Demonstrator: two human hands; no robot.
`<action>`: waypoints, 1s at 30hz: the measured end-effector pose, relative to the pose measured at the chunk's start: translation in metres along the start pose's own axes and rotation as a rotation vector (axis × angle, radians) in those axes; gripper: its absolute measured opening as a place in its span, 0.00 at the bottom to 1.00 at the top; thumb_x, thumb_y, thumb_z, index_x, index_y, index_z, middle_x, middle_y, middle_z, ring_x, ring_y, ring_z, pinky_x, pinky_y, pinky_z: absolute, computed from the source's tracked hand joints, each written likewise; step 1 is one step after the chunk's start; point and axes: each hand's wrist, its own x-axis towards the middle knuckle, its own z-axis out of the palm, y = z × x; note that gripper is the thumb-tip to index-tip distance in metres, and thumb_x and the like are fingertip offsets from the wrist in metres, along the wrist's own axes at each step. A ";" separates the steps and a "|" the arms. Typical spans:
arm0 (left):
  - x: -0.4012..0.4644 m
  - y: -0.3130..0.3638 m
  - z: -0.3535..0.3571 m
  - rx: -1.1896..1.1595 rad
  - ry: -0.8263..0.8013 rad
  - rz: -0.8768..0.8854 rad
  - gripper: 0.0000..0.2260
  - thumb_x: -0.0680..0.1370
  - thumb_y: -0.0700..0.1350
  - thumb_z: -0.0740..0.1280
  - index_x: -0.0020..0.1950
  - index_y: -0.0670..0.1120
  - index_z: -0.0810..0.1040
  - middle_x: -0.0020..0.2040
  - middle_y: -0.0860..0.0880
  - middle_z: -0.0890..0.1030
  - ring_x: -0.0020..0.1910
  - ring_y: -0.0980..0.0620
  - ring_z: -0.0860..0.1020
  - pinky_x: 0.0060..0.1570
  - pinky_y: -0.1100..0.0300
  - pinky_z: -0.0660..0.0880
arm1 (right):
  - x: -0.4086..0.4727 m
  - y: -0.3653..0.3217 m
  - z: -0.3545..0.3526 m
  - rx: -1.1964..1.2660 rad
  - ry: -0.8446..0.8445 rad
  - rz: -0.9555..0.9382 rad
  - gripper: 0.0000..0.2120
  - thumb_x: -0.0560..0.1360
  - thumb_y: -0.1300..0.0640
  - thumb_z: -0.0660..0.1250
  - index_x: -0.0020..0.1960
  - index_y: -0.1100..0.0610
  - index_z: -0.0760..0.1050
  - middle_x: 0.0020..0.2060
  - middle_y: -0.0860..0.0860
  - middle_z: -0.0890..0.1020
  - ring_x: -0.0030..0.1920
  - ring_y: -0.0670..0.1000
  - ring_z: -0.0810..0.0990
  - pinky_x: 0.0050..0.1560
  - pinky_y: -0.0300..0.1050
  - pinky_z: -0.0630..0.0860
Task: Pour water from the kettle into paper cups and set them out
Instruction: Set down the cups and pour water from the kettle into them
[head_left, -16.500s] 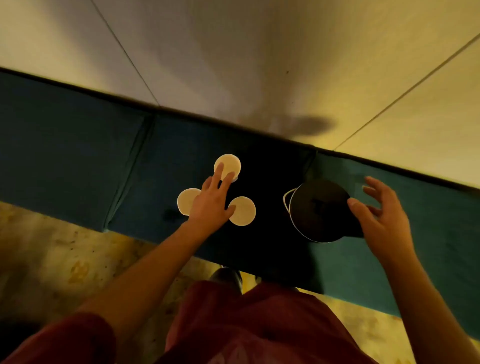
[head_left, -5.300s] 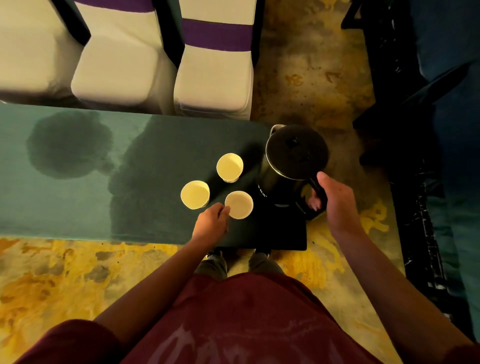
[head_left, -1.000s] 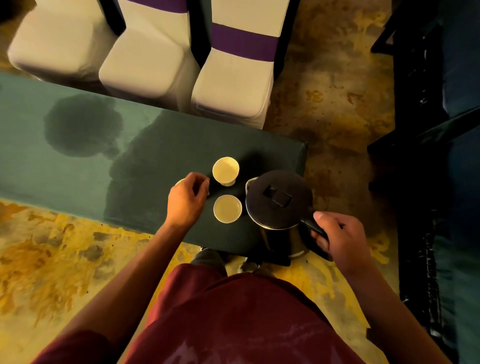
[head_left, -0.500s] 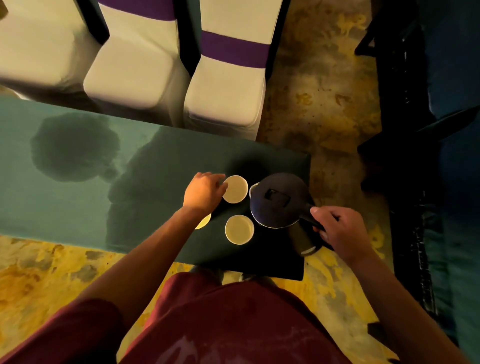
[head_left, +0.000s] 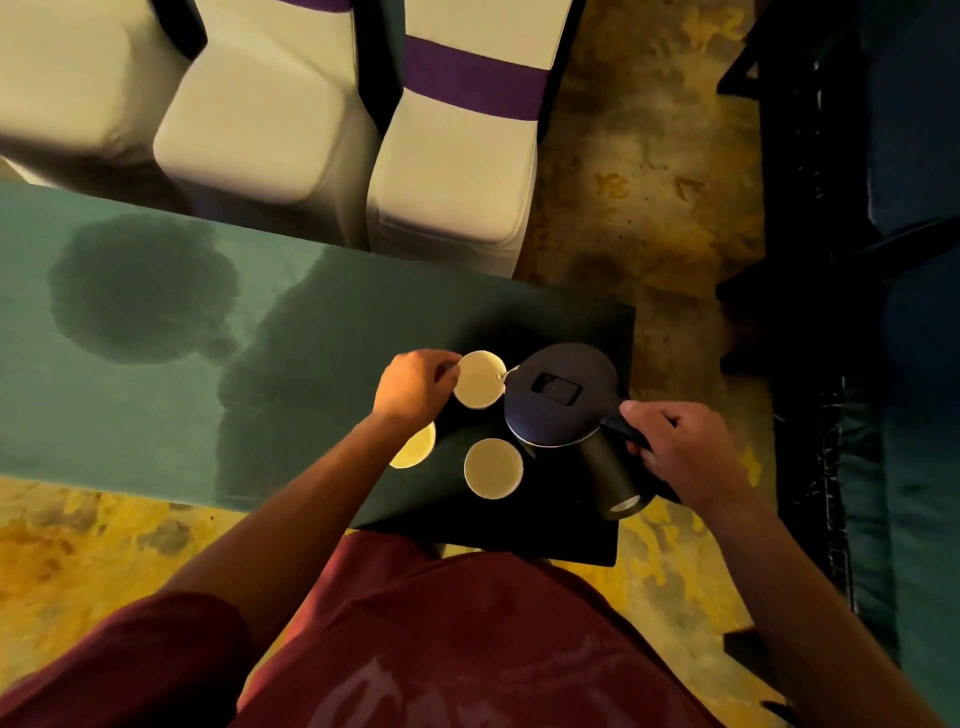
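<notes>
Teal cloth covers the table (head_left: 130, 415), seen from above; a dark wet-looking patch (head_left: 140, 291) sits on it at the far left, a larger dark area runs from mid-table toward the right end. Beyond the table's far edge, at 12 o'clock, stand white-covered chairs (head_left: 260, 130); the rightmost chair (head_left: 457, 171) wears a purple band.

Left hand (head_left: 415, 387): fingers curled, fingertips touching the left rim of the far paper cup (head_left: 479, 379). Whether the hand fully grips the cup wall or only steadies it cannot be told; the cup stands upright on the cloth.

Second paper cup (head_left: 415, 447): at about 7 o'clock from the far cup, partly hidden under the left wrist, upright.

Third paper cup (head_left: 492, 467): at 6 o'clock from the far cup, upright, untouched, apart from both hands. Contents of all three cups not readable in this light.

Kettle (head_left: 563, 395): dark body, closed lid with a rectangular latch, just at 3 o'clock from the far cup. It is tilted, spout end toward the far cup, the spout (head_left: 506, 374) at that cup's right rim; base end swung toward 5 o'clock. A stream of water cannot be made out.

Right hand (head_left: 680, 452): closed tight around the kettle's handle at 4 o'clock from the lid, thumb on top.

Person wears a dark red shirt (head_left: 441, 649). Yellow-mottled floor (head_left: 78, 545) on both sides of the table.
</notes>
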 end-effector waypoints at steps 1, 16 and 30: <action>0.001 0.000 -0.001 -0.001 -0.003 0.001 0.11 0.80 0.46 0.67 0.60 0.49 0.84 0.48 0.49 0.86 0.42 0.54 0.81 0.39 0.61 0.77 | 0.002 -0.001 0.000 0.005 -0.004 0.008 0.22 0.70 0.37 0.63 0.31 0.54 0.80 0.21 0.48 0.75 0.22 0.43 0.72 0.24 0.33 0.65; 0.007 0.002 0.000 0.003 0.055 0.028 0.10 0.78 0.48 0.68 0.57 0.50 0.84 0.43 0.50 0.86 0.38 0.54 0.82 0.37 0.57 0.80 | 0.019 -0.015 0.009 -0.102 -0.066 0.032 0.23 0.75 0.41 0.63 0.32 0.57 0.80 0.19 0.46 0.74 0.21 0.42 0.72 0.22 0.31 0.64; 0.005 0.001 0.002 -0.028 0.058 -0.015 0.11 0.80 0.50 0.67 0.59 0.50 0.84 0.43 0.51 0.85 0.39 0.53 0.81 0.38 0.57 0.79 | 0.025 -0.017 0.012 -0.094 -0.097 0.069 0.23 0.74 0.38 0.62 0.36 0.56 0.81 0.21 0.49 0.74 0.23 0.46 0.73 0.28 0.45 0.67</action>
